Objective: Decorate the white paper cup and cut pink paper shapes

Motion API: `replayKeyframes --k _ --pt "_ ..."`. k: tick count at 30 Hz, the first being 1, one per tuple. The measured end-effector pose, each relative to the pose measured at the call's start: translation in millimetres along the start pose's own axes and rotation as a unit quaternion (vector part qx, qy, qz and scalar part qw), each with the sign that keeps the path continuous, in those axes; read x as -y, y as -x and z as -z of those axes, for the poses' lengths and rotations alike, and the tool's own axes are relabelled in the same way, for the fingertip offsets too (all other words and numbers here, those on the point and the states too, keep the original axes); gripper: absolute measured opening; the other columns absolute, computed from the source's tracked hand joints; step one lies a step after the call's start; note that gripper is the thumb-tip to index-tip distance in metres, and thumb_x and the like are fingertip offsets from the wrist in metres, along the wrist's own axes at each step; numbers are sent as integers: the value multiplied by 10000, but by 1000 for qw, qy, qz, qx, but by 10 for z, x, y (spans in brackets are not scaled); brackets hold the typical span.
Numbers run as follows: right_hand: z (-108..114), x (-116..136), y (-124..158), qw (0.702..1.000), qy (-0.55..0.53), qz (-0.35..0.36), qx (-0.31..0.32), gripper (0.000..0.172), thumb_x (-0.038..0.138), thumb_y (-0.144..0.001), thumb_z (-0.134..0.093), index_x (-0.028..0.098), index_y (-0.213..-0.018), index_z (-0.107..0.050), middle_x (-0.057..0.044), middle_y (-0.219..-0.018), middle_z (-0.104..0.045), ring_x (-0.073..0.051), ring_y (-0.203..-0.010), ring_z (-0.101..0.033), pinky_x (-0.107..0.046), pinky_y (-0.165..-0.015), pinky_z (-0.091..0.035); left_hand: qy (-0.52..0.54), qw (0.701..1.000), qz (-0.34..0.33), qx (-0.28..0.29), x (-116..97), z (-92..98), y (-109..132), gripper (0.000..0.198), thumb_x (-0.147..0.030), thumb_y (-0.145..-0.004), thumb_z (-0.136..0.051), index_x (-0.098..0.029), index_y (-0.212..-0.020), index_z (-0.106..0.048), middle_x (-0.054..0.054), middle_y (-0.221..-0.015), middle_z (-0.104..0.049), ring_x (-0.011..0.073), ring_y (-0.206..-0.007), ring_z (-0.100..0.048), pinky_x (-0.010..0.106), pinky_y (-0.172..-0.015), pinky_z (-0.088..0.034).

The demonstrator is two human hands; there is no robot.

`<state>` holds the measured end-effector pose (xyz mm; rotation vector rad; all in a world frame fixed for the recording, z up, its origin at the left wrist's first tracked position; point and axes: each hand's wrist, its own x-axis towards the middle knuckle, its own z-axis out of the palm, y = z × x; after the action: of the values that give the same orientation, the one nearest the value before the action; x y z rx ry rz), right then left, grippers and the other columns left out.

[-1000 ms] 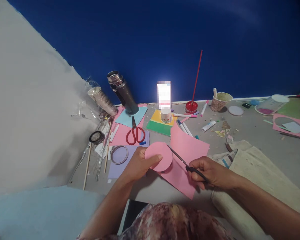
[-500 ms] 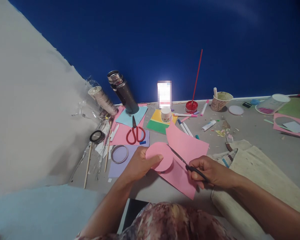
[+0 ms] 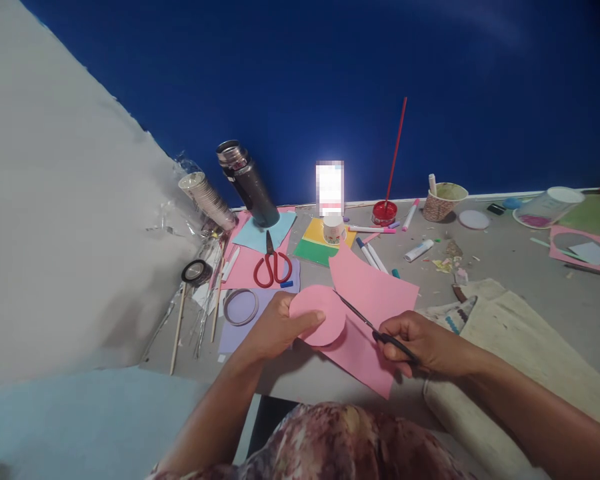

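Observation:
My left hand (image 3: 285,323) pinches a round pink paper disc (image 3: 323,300), its thumb lying flat on top and the other fingers hidden beneath. In my right hand (image 3: 410,343) is a pair of dark-handled scissors (image 3: 363,319), fingers wrapped round the handles. The blades point up and left, with their tip at the disc's upper right edge. Beyond and under the disc a larger sheet of pink paper (image 3: 380,290) extends to the right, its left side cut in a curve. Whether disc and sheet are still joined I cannot tell.
Red-handled scissors (image 3: 273,263), a tape ring (image 3: 241,307) and a black tape roll (image 3: 196,272) lie to the left. Behind stand a dark flask (image 3: 253,190) and stacked paper cups (image 3: 207,200). A beige cloth bag (image 3: 520,360) lies at right, below a glue tube (image 3: 419,251).
The pink disc and its left hand have shifted very slightly left. The scissors keep nearly the same place at the disc's edge; the view has moved a little.

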<state>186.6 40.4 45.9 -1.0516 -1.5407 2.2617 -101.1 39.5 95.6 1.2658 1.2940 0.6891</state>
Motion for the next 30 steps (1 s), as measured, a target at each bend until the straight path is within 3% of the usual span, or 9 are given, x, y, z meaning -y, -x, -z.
replayKeyframes --k 4,10,22,30 --pt "-14 8 -1 1000 -10 0 8 609 760 -726 -758 193 -679 -542 21 -523 -606 -46 -359 -328 -208 -357 -188 -16 1000 -5 17 -17 -2 -1 419 -487 -779 -762 -155 -572 -612 1 -529 -511 121 -546 -437 243 -516 -345" --pt "-35 21 -2 1000 -24 0 7 619 764 -707 -770 193 -669 -534 27 -513 -599 -41 -355 -321 -204 -354 -189 -24 999 1 41 -74 -29 11 448 -496 -778 -740 -177 -545 -527 -9 -524 -455 110 -536 -386 250 -512 -289" --pt "-31 35 20 1000 -3 -1 14 596 737 -721 -775 190 -675 -544 18 -514 -608 -47 -365 -354 -200 -358 -208 -10 997 31 66 -52 33 27 370 -477 -773 -785 -140 -635 -715 68 -594 -662 182 -539 -589 273 -513 -429" --pt "-33 49 29 1000 3 -3 17 587 724 -730 -772 184 -680 -548 12 -524 -617 -44 -364 -354 -197 -363 -213 -41 995 38 83 -70 66 2 348 -466 -780 -774 -122 -736 -755 53 -644 -693 188 -595 -639 255 -553 -469"
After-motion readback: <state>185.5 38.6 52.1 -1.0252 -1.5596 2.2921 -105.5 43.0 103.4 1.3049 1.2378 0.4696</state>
